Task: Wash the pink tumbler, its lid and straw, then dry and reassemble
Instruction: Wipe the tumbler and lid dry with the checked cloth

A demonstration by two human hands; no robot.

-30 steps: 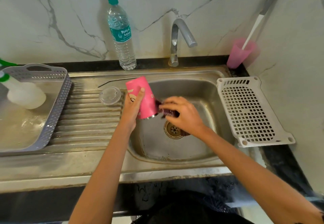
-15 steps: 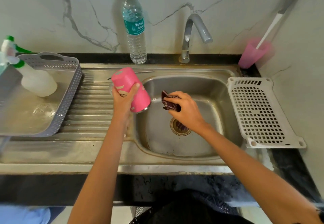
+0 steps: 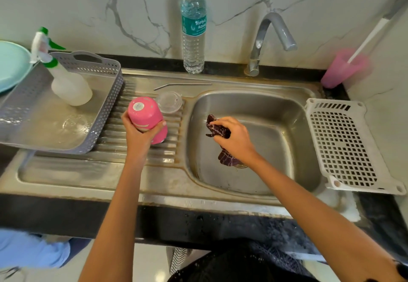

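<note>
Fingers (image 3: pixel 163 124) of our left hand (image 3: pixel 139 136) curl around the pink metal tumbler (image 3: pixel 143 111), upside down over the steel drainboard (image 3: pixel 170 149), near its clear round lid (image 3: pixel 169 102) and bent steel straw (image 3: pixel 183 84). Our right hand (image 3: pixel 236 140) pinches a maroon cloth (image 3: pixel 218 128) above the sink (image 3: pixel 276 127).

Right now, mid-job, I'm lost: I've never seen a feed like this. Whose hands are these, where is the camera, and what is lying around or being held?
There is no machine here. A person works with bare hands, and the single picture comes from a camera worn on the head, looking down. The left hand grips the pink tumbler, base up, over the ribbed drainboard. The right hand holds a dark cloth over the sink basin. The clear lid and the metal straw lie on the steel just behind the tumbler. A water bottle stands beside the tap.
</note>
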